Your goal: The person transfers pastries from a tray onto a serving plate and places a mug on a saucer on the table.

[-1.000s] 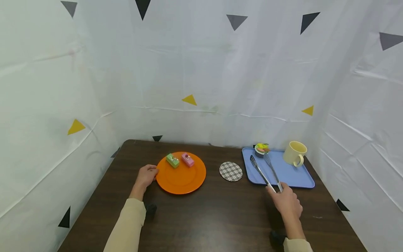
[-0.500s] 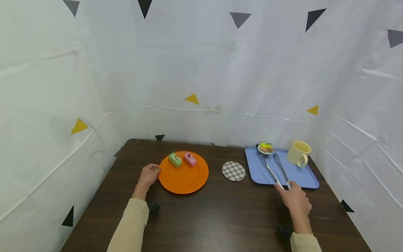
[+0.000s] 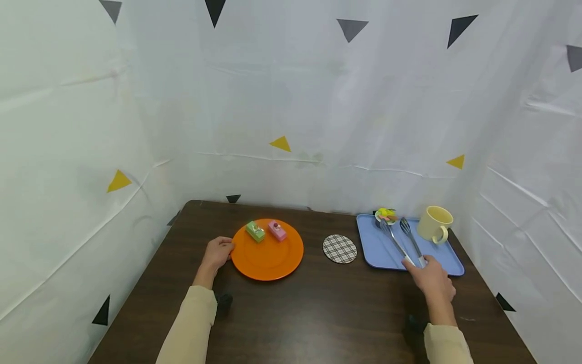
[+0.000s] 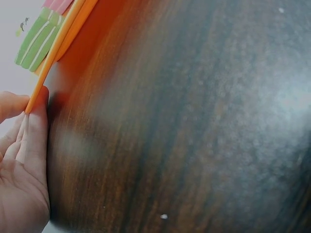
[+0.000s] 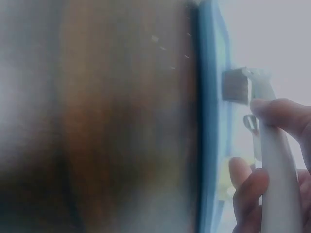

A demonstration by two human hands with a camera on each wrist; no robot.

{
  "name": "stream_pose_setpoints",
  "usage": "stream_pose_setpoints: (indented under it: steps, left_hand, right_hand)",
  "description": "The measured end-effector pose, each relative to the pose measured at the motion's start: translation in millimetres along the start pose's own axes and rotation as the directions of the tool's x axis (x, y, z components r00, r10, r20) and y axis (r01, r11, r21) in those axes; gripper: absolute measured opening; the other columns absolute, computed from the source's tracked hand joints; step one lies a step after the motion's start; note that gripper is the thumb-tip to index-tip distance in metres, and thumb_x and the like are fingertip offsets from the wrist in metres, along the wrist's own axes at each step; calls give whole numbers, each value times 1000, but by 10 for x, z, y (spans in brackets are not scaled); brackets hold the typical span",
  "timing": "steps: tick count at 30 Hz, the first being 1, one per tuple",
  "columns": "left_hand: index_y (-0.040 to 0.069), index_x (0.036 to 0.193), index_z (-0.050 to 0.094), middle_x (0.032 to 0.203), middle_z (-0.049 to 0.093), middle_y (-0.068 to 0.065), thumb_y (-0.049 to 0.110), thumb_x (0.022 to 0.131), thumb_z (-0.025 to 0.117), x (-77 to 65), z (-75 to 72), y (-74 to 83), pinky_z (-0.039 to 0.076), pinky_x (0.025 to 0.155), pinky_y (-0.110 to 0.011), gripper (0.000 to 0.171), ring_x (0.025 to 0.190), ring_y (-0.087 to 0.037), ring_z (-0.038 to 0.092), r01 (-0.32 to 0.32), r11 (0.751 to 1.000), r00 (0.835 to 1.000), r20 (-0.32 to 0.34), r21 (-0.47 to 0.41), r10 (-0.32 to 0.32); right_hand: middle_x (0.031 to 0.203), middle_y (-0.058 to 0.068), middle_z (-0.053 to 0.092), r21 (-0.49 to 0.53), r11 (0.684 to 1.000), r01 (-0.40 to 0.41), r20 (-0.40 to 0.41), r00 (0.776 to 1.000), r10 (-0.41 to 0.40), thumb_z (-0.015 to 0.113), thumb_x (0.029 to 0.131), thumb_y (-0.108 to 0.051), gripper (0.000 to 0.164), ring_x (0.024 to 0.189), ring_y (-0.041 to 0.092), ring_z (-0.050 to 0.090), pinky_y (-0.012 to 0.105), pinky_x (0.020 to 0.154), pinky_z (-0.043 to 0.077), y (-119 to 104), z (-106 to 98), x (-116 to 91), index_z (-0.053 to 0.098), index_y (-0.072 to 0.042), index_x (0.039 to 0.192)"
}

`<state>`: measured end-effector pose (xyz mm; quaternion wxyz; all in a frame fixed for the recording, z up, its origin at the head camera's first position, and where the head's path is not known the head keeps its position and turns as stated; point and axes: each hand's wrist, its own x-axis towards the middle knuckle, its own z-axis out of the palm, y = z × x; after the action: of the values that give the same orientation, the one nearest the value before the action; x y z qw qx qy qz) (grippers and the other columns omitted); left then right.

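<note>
In the head view my left hand (image 3: pixel 218 253) pinches the left rim of an orange plate (image 3: pixel 268 260); the left wrist view shows the thumb above the rim and a finger beneath it. A green toy cake slice (image 3: pixel 255 231) and a pink one (image 3: pixel 277 230) lie on the plate's far part. At the right, my right hand (image 3: pixel 432 280) grips the white handles of metal tongs (image 3: pixel 406 227), whose arms stand apart over a blue tray (image 3: pixel 382 259). The left tip overlaps a small cup with yellow and orange toy food (image 3: pixel 385 214); nothing shows between the arms except the tray.
A yellow mug (image 3: pixel 435 222) stands at the tray's back right, close to the tongs. A round checked coaster (image 3: pixel 339 248) lies between plate and tray on the dark wood table (image 3: pixel 327 308). White sheeting (image 3: pixel 309 111) encloses the back and sides.
My right hand has moved the tongs rightward over the tray, so the left tip passes from left of the cup to overlapping it. The left hand keeps its hold on the plate.
</note>
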<state>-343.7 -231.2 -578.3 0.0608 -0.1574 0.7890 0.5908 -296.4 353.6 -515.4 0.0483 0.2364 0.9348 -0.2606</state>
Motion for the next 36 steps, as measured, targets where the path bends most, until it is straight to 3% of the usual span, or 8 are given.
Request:
stream_pose_setpoints:
  steps: [8, 17, 26, 32, 36]
  left_hand:
    - [-1, 146, 57, 146, 64, -25, 21, 112, 56, 45, -9, -5, 60, 96, -34, 40, 124, -31, 66, -3, 1000, 1000, 3, 9, 3]
    - [-1, 146, 57, 146, 63, -26, 20, 113, 56, 11, -1, -1, 60, 99, -38, 40, 125, -33, 65, -8, 1000, 1000, 3, 5, 8]
    - [-1, 145, 57, 146, 63, -25, 20, 113, 55, -30, -1, 16, 60, 100, -38, 39, 125, -33, 66, -22, 1000, 1000, 0, 9, 22]
    - [-2, 145, 57, 145, 64, -25, 20, 113, 55, -74, -4, 44, 60, 100, -38, 39, 124, -33, 66, -26, 1000, 1000, -3, -5, 26]
    - [-1, 145, 58, 144, 64, -24, 20, 113, 55, -64, 2, 47, 60, 100, -37, 39, 120, -31, 66, -24, 1000, 1000, -6, -2, 24]
  right_hand:
    - [162, 39, 37, -12, 1000, 2, 43, 999, -1, 60, 93, -79, 110, 136, 59, 47, 75, 103, 42, -22, -83, 98, 33, 1, 163]
    - [160, 39, 39, 31, 999, -19, 81, 997, 17, 62, 94, -77, 111, 136, 56, 46, 74, 106, 40, -88, -39, 210, 35, 6, 161]
    - [129, 33, 60, 47, 999, 20, 75, 997, -24, 64, 94, -74, 99, 111, 47, 56, 64, 90, 45, -150, -46, 286, 47, 6, 150]
    - [107, 24, 61, 55, 998, 1, 109, 994, -7, 64, 95, -72, 90, 98, 40, 56, 51, 79, 44, -201, -38, 340, 53, 4, 142]
    - [116, 28, 59, 47, 999, -4, 128, 992, -2, 63, 96, -72, 95, 101, 41, 55, 50, 79, 45, -239, -10, 392, 48, 6, 148]
